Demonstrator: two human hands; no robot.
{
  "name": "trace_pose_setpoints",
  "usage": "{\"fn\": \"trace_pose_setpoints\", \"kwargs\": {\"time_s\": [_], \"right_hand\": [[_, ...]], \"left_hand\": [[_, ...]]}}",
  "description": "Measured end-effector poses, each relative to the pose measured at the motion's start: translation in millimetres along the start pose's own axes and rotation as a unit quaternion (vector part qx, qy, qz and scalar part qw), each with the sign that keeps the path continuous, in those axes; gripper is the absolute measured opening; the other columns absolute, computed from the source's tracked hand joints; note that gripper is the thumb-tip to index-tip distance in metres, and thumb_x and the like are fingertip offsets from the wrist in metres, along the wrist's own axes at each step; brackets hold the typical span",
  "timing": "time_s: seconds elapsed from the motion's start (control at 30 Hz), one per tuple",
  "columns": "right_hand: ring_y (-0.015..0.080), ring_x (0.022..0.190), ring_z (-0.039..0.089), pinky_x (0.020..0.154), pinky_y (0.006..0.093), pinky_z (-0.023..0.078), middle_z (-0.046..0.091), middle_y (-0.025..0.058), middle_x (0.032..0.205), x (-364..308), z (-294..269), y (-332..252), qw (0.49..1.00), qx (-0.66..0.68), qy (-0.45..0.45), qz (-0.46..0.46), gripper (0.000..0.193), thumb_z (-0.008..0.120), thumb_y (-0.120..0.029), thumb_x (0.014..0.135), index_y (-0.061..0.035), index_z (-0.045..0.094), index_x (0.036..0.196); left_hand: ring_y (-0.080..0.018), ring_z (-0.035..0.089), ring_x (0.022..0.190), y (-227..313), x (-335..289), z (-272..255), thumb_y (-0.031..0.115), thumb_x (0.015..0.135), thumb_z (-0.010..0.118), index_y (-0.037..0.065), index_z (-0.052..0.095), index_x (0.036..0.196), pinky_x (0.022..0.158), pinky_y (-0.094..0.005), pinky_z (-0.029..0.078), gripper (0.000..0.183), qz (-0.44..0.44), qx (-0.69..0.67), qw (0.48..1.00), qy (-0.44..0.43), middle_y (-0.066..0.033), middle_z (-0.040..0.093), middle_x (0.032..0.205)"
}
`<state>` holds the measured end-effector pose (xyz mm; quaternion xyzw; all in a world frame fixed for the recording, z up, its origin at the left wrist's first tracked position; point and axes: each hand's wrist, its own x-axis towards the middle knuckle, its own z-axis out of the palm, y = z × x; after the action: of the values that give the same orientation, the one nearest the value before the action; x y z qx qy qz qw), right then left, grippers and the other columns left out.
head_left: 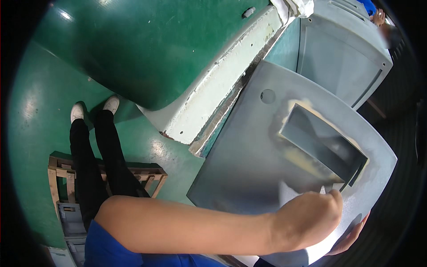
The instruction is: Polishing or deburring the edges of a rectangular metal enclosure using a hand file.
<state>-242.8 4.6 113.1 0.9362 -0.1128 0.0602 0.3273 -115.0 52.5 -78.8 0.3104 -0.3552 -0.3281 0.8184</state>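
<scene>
A large grey panel [235, 147] with a rectangular recessed opening [320, 138] lies tilted in front of me. Yellowish filler patches [304, 162] border the opening, and a round mark [267, 96] shows near the panel's far left corner. My left hand [309, 220] is closed at the opening's near right corner; a small pale flat edge shows by its fingertips, too little to name. Partly hidden by the panel, my right hand [353, 236] grips its right lower edge, fingers along the rim.
Beyond the panel stands a worn white-edged rail [222, 82] with a white cloth [293, 8] on top. Another grey panel [342, 58] lies at the far right, a co-worker's hand [379, 18] beside it. A wooden pallet [58, 171] rests on the green floor [31, 115] by my legs.
</scene>
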Motion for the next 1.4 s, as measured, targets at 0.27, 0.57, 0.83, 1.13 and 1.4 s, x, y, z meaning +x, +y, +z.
{"fn": "trace_pose_setpoints", "kwargs": {"time_s": [0.27, 0.57, 0.83, 1.13, 1.4], "right_hand": [[0.0312, 0.077, 0.059, 0.062, 0.0351, 0.051, 0.054, 0.0257, 0.091, 8, 16, -4, 0.997, -0.025, 0.077, 0.009, 0.029, 0.044, -0.028, 0.088, -0.0067, 0.043, 0.108], [0.0311, 0.083, 0.056, 0.066, 0.0357, 0.049, 0.051, 0.0252, 0.097, 9, -12, -18, 0.975, 0.073, -0.016, 0.208, 0.033, 0.044, -0.028, 0.087, -0.0055, 0.041, 0.111], [0.0311, 0.087, 0.054, 0.070, 0.0362, 0.047, 0.048, 0.0247, 0.102, 13, -13, -26, 0.954, 0.098, -0.035, 0.280, 0.036, 0.044, -0.029, 0.087, -0.0044, 0.039, 0.114], [0.0310, 0.093, 0.051, 0.074, 0.0367, 0.045, 0.045, 0.0242, 0.107, 15, -16, -29, 0.934, 0.119, -0.049, 0.333, 0.040, 0.044, -0.029, 0.086, -0.0032, 0.037, 0.116], [0.0310, 0.097, 0.048, 0.077, 0.0372, 0.043, 0.042, 0.0237, 0.112, 17, -15, -32, 0.919, 0.137, -0.061, 0.366, 0.044, 0.044, -0.029, 0.086, -0.0021, 0.035, 0.119]], "left_hand": [[-0.0290, 0.060, 0.048, 1, -2, 1, 0.000, 0.062, 0.053, -0.014, 0.049, 0.073, 0.043, -0.0299, 0.048, 0.018, -0.046, -0.060, 0.997, -0.011, -0.0203, 0.053, 0.052], [-0.0261, 0.060, 0.049, 1, 8, -18, 0.001, 0.061, 0.054, -0.013, 0.052, 0.069, 0.044, -0.0293, 0.048, 0.017, -0.022, -0.026, 0.997, -0.065, -0.0185, 0.053, 0.056], [-0.0283, 0.060, 0.049, 0, 6, -3, 0.001, 0.061, 0.054, -0.014, 0.051, 0.069, 0.043, -0.0304, 0.048, 0.017, -0.034, -0.058, 0.997, -0.030, -0.0210, 0.054, 0.054], [-0.0265, 0.060, 0.047, -1, 1, -5, 0.001, 0.062, 0.054, -0.016, 0.050, 0.072, 0.042, -0.0295, 0.048, 0.020, -0.014, -0.040, 0.999, -0.022, -0.0202, 0.054, 0.054], [-0.0276, 0.059, 0.046, 0, 5, -4, 0.001, 0.061, 0.054, -0.016, 0.050, 0.071, 0.041, -0.0299, 0.048, 0.020, -0.028, -0.057, 0.998, -0.027, -0.0216, 0.053, 0.053]]}}
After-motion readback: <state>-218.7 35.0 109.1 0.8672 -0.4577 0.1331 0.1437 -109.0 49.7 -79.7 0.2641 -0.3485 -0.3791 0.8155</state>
